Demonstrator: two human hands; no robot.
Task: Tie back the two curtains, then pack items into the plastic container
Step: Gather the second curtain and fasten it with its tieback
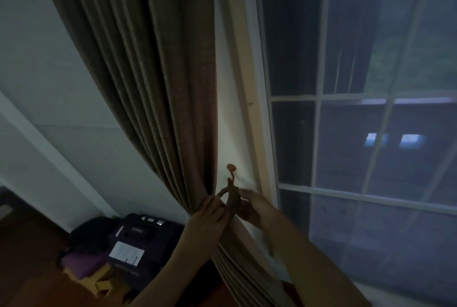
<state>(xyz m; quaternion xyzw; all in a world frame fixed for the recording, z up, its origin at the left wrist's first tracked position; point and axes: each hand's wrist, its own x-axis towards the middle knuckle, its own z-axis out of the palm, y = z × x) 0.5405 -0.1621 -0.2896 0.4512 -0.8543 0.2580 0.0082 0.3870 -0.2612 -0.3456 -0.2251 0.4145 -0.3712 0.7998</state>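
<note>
The brown curtain (153, 84) hangs gathered beside the window frame. Low down it is cinched by a tieback (231, 195), whose thin loop reaches up to a round hook (231, 167) on the wall. The left hand (210, 210) curls its fingers round the tieback at the bunched cloth, and the right hand (249, 207) pinches its other side. A paned window (358, 133) fills the right. At lower left a dark bag (138, 237) sits on the wooden floor (37, 269).

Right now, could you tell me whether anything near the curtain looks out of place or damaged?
Nothing looks damaged or spilled. The curtain is evenly gathered; the left hand and right hand hold its tieback below the wall hook. Only the dark bags heaped on the floor look untidy.
</note>
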